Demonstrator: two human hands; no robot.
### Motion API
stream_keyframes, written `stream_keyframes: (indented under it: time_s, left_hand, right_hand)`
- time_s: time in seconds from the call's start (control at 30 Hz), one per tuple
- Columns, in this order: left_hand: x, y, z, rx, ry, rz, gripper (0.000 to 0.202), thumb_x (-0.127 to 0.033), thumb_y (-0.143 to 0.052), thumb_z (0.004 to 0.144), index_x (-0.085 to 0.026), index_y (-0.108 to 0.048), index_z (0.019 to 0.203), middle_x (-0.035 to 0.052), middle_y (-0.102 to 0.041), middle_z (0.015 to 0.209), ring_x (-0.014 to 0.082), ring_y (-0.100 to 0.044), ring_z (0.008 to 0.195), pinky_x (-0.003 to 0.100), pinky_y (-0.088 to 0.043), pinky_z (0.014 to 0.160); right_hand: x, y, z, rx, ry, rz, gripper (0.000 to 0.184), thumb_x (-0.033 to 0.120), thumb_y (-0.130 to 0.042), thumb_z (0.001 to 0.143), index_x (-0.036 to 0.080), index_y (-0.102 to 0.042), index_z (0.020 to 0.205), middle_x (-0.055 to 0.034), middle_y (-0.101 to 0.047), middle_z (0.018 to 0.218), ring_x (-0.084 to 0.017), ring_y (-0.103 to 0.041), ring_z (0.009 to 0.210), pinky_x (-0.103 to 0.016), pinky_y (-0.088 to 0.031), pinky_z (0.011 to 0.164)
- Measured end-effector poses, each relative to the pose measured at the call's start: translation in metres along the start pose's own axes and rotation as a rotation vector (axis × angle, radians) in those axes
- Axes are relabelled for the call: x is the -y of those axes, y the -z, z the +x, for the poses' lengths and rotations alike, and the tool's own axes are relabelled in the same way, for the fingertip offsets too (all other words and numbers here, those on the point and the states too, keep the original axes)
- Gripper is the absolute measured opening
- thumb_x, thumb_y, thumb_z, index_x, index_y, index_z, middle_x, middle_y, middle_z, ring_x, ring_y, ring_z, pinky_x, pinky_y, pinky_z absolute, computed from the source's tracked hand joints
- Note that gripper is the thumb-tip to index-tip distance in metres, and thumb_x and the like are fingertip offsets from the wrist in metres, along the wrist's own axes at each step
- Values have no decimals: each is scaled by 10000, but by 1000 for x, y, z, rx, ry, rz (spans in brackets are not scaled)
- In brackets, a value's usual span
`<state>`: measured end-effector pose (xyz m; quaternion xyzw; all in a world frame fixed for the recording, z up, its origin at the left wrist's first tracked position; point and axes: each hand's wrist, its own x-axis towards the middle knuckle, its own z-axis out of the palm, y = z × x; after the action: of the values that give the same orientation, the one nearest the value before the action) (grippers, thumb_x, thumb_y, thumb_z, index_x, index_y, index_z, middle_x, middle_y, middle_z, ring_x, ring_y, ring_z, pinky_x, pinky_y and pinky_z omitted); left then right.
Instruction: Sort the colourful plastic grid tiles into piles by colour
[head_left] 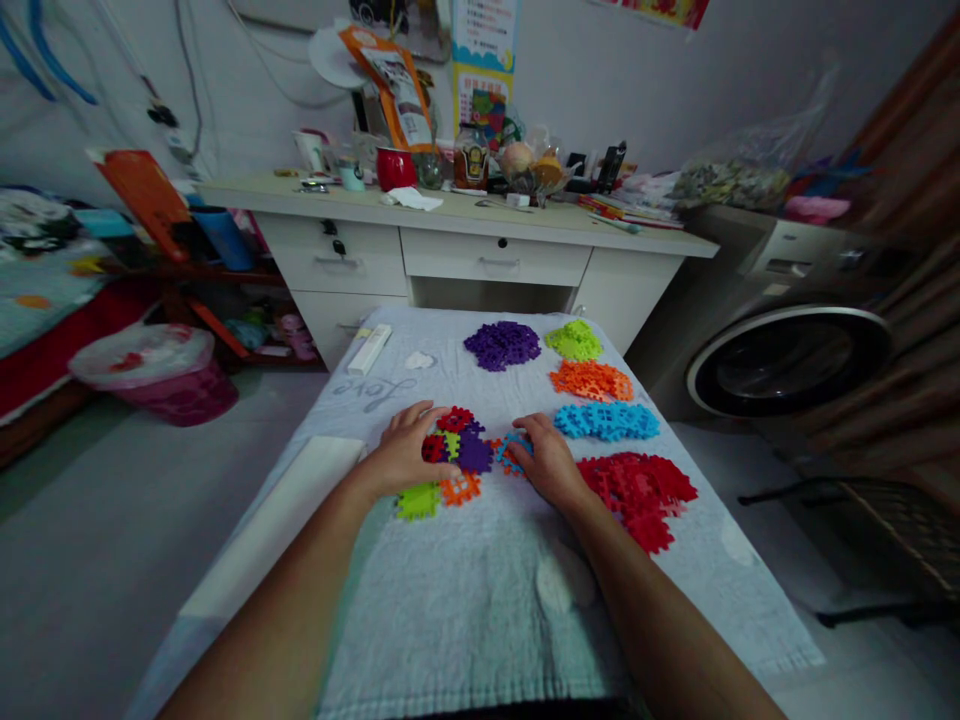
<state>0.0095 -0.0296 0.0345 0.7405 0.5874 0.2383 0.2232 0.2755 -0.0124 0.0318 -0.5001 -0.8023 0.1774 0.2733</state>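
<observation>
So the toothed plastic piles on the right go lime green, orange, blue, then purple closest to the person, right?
Not quite: the closest is the red toothed plastic pile, not a purple one. The head view shows this; the lime-green pile, orange pile and blue pile are in the order you said.

One word reads clearly: "Love" [384, 393], in grey script on the far left part of the pale cloth [457, 620]. On the far wall, the blue-and-yellow poster [484, 32] bears lines of Chinese characters too small to read surely. Print on the orange pouch [409, 95] and the dark jar label [472, 162] is also illegible.
</observation>
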Motion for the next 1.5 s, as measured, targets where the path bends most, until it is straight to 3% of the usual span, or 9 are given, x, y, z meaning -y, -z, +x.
stream_keyframes:
  time_s: [0.1, 0.23, 0.4, 0.73, 0.83, 0.93, 1.13, 1.33, 1.5]
  left_hand:
    - [3, 5, -11, 96, 4, 135, 1061, -515, -826, 483, -317, -408, 1438, 127, -312, 1541, 420, -323, 1378, 530, -345, 1073]
    - [7, 3, -17, 143, 17, 195, 1076, -442, -826, 422, -313, -437, 1417, 127, -356, 1515, 436, -368, 1333, 529, -374, 1039]
    - [6, 0, -14, 183, -34, 146, 992, -396, -801, 446, -284, -484, 1379, 114, -470, 1407, 380, -449, 1255, 478, -385, 1040]
    - [3, 1, -9, 185, -30, 73, 934, -428, -818, 471, -286, -504, 1340, 83, -528, 1233, 319, -542, 1135, 396, -446, 981]
    - [-2, 2, -8, 187, -6, 55, 908, -424, -821, 481, -263, -522, 1323, 77, -542, 1185, 295, -574, 1093, 366, -472, 943]
    - [-4, 0, -6, 140, -16, 34, 888, -445, -814, 506, -262, -529, 1326, 67, -565, 1146, 285, -601, 1050, 358, -489, 907]
    - [-3, -14, 2, 15, -49, -2, 795, -478, -758, 625, -241, -509, 1341, 92, -579, 1216, 295, -577, 1118, 392, -460, 951]
    - [-2, -28, 7, -86, -82, -22, 682, -483, -709, 723, -225, -503, 1319, 97, -586, 1229, 293, -557, 1148, 429, -433, 1003]
    - [0, -32, 11, -170, -107, -49, 550, -484, -623, 820, -208, -518, 1283, 94, -592, 1184, 264, -577, 1112, 408, -450, 985]
  right_hand:
    - [2, 7, -3, 32, 74, -94, 436, 303, -611, 850, 127, -569, 1247, -160, -552, 1224, -267, -512, 1145, -422, -405, 1020]
    - [6, 14, -8, 159, 101, -207, 664, 396, -678, 768, 98, -512, 1338, -181, -532, 1257, -302, -485, 1151, -452, -384, 1027]
    - [6, 16, -9, 206, 94, -223, 512, 315, -639, 803, 129, -563, 1274, -128, -598, 1093, -253, -538, 1022, -388, -418, 958]
    - [-8, 37, -2, 57, 106, -161, 517, 324, -662, 823, 135, -542, 1289, -152, -608, 1221, -278, -542, 1097, -422, -408, 977]
    - [-25, 56, 2, -70, 21, -209, 498, 290, -631, 823, 141, -544, 1290, -154, -597, 1276, -292, -523, 1169, -439, -378, 1024]
    - [-50, 80, 1, -196, -168, -305, 484, 260, -603, 809, 153, -560, 1279, -149, -600, 1284, -304, -511, 1203, -452, -361, 1040]
    - [-90, 109, -12, -293, -486, -466, 499, 252, -556, 800, 203, -573, 1296, -133, -615, 1270, -325, -546, 1123, -463, -403, 960]
    - [-97, 112, -17, -237, -559, -469, 511, 167, -521, 780, 211, -588, 1284, -130, -589, 1302, -339, -539, 1130, -461, -419, 935]
    - [-92, 115, -16, -296, -553, -431, 500, 133, -504, 776, 193, -594, 1264, -140, -535, 1355, -334, -520, 1172, -470, -404, 982]
